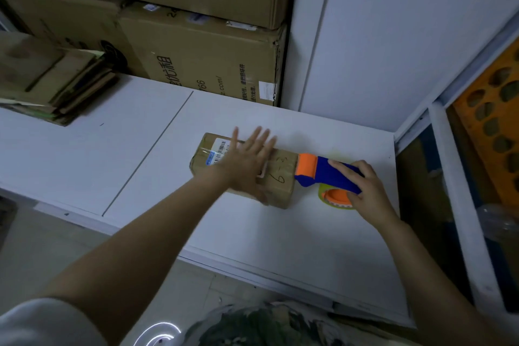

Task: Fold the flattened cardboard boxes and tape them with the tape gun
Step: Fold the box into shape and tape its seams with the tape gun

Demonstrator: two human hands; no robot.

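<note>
Left hand (pixel 247 163) presses flat on the small box (pixel 280 174); right hand (pixel 362 185) grips the tape gun (pixel 323 174) at its right end.

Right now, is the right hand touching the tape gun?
Touching. The head view shows the right hand with fingers curled over the tape gun, gripping its blue handle.

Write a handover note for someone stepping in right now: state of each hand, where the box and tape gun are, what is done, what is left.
Left hand: flat, fingers straight, pressing on top of the small box.
Right hand: grips the tape gun, its orange head at the box's right end.
The box sits on the white table; flattened boxes are stacked far left.
Done: this box is folded up.
Left: probably finish taping it (seam hidden under the hand), then the stack.
</note>
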